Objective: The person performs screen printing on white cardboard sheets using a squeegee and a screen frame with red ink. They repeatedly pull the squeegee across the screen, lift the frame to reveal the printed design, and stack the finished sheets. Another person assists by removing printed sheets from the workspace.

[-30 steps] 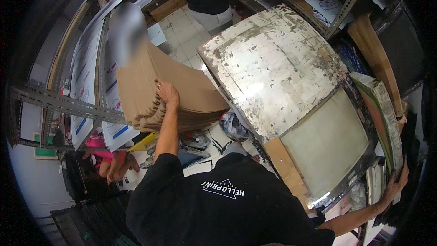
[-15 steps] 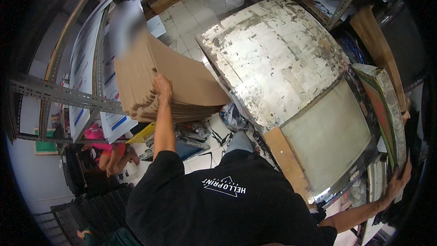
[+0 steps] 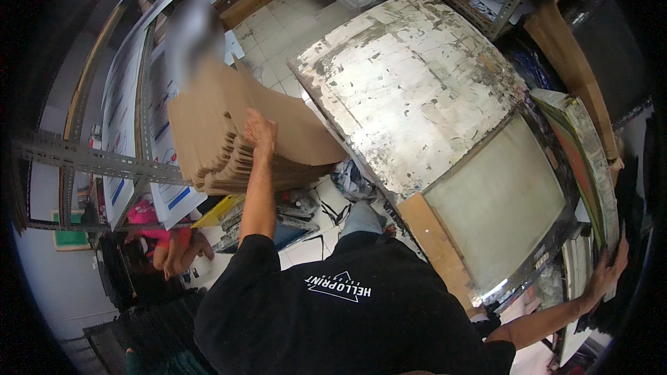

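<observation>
The left hand (image 3: 260, 132) grips an edge of the cardboard stack (image 3: 215, 111), left of centre in the frame; the right hand (image 3: 608, 276) lies open against the upright panels (image 3: 596, 173) at far right. The sheets could fan out and slide — their edges sit uneven — should that single grip loosen. White lettering and a triangular emblem mark the black shirt (image 3: 333, 337), lower centre.

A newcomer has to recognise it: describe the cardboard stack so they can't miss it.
Find the big table with the pale, scuffed top. Just to its left, at the person's left hand, is the cardboard stack. It is thick, plain brown and many-layered, unlike the white printed sheets on the metal rack farther left.
</observation>
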A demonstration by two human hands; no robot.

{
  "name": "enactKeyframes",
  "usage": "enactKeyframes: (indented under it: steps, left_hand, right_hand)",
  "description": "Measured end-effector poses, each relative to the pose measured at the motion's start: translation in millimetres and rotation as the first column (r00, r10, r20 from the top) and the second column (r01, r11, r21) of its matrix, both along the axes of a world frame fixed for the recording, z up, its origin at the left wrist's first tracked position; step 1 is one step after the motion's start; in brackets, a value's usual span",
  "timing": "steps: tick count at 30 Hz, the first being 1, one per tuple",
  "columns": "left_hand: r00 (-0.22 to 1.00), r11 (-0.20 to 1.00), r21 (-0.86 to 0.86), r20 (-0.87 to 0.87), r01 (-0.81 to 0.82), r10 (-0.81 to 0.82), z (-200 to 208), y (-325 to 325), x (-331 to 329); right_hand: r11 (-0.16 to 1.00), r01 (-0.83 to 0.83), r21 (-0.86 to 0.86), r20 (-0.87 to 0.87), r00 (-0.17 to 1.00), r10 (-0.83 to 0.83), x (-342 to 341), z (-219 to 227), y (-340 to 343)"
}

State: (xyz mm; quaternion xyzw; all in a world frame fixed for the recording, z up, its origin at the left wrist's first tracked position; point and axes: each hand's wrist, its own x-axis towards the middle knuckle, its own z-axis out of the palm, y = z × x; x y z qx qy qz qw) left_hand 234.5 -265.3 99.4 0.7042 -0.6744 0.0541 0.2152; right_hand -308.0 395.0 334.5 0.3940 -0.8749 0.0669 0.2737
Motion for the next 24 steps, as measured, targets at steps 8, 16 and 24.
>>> enactKeyframes:
  steps: [8,16,24]
  left_hand:
    - [0.946,0.999,-0.039,-0.323,-0.028,0.014,33.7,-27.3,12.4]
    - [0.837,0.887,-0.37,-0.361,0.276,-0.411,205.0,144.5,-73.4]
    - [0.494,0.48,-0.335,-0.048,0.81,-0.868,167.4,272.2,-159.6]
  right_hand:
    - [0.999,-0.005,0.049,-0.181,0.983,0.014,-16.6,-10.6,14.4]
    - [1.0,0.0,0.019,-0.093,0.996,0.002,-4.8,8.9,-11.9]
    - [0.999,0.029,0.027,-0.157,0.987,-0.024,-26.0,16.8,-9.0]
